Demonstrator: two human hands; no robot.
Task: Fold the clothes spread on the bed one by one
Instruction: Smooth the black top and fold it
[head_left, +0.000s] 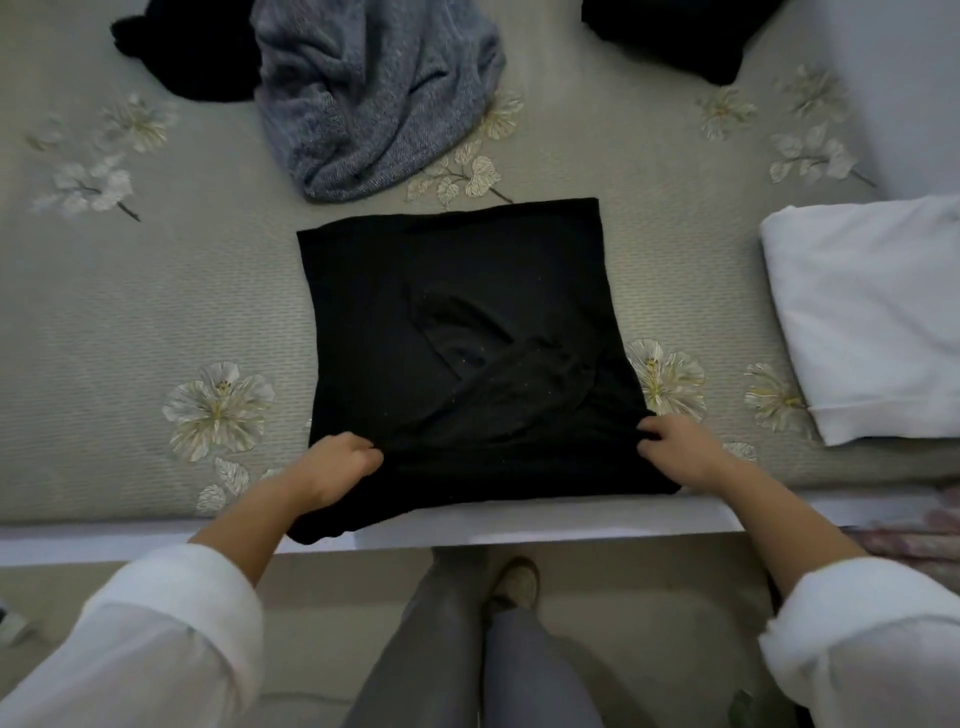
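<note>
A: Both hands pinch the black garment (457, 332): left hand (337, 467) and right hand (680, 447) on its near corners.

B: Lifting unevenly could undo the tucked folds between them.

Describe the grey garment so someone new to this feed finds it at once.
On the bed, look beyond the flat black garment at the near edge. The grey garment lies crumpled there, between a black heap on the left and a second heap on the right. It alone is speckled blue-grey knit.
</note>
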